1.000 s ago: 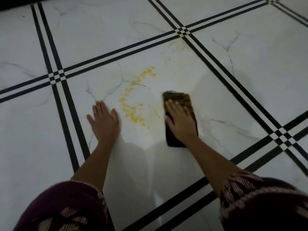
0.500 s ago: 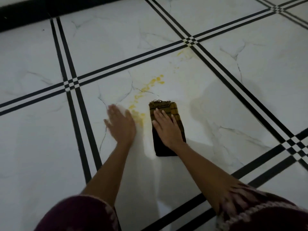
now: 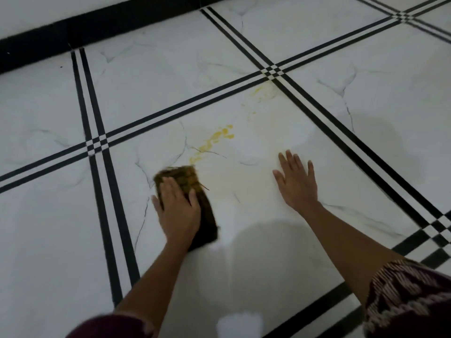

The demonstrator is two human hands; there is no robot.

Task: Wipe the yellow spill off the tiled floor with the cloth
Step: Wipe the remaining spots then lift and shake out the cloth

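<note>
A folded dark cloth [image 3: 192, 178] with a yellow-stained front end lies on the white tile. My left hand [image 3: 178, 208] presses down on it, fingers spread over its top. Just beyond the cloth's front edge, a trail of yellow spill [image 3: 214, 140] runs up and to the right. A fainter yellow smear [image 3: 264, 90] sits near the crossing of black lines further back. My right hand [image 3: 296, 184] rests flat on the bare tile to the right of the cloth, fingers apart, holding nothing.
The floor is white marble-look tile [image 3: 317, 142] with double black border lines [image 3: 97, 142]. A black skirting strip [image 3: 97, 25] runs along the wall at the top left. My patterned sleeve [image 3: 410, 301] shows at the bottom right.
The cloth went from under my right hand to under my left and slid left. The nearer yellow blobs are gone. My right hand now rests flat on bare tile.
</note>
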